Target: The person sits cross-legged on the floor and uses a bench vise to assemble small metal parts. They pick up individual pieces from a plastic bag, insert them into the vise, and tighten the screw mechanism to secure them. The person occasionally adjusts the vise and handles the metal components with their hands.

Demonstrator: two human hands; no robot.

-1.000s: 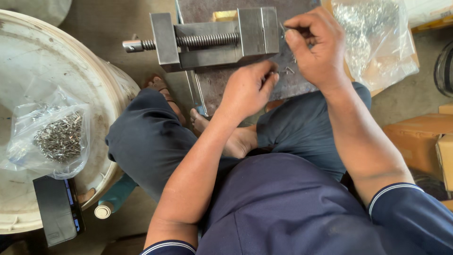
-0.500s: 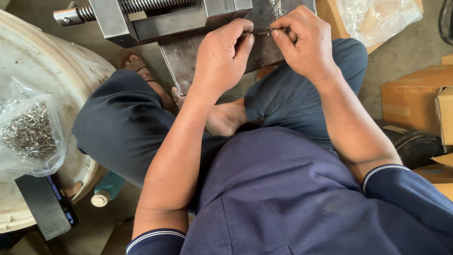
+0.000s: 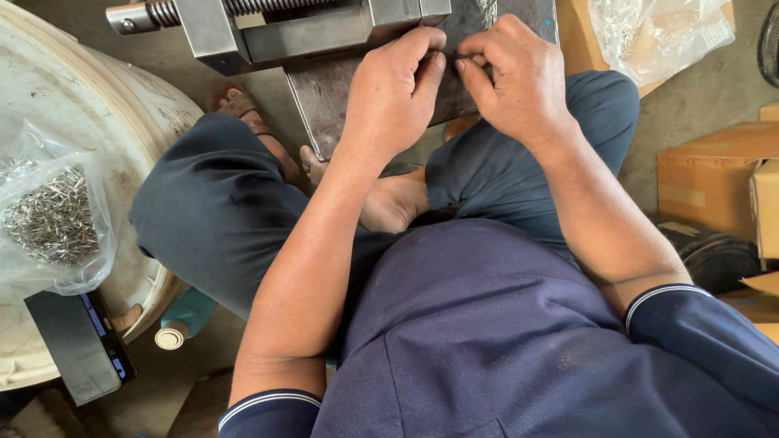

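A small metal part is pinched between the fingertips of both hands, just in front of the vise; it is almost wholly hidden, so its shape cannot be told. What shows suggests that its long axis runs left to right, parallel to the vise screw.

The left hand and the right hand are each closed narrow, thumb against forefinger, and meet tip to tip. This opposed grip steadies a piece too small for one hand.

Both hands rest over a steel plate that carries the vise and lies across the person's crossed legs, which keeps the work close under the eyes.

On the white round surface to the left lies a clear bag of small metal pieces, near enough to reach. A second bag lies upper right; cardboard boxes stand on the right.
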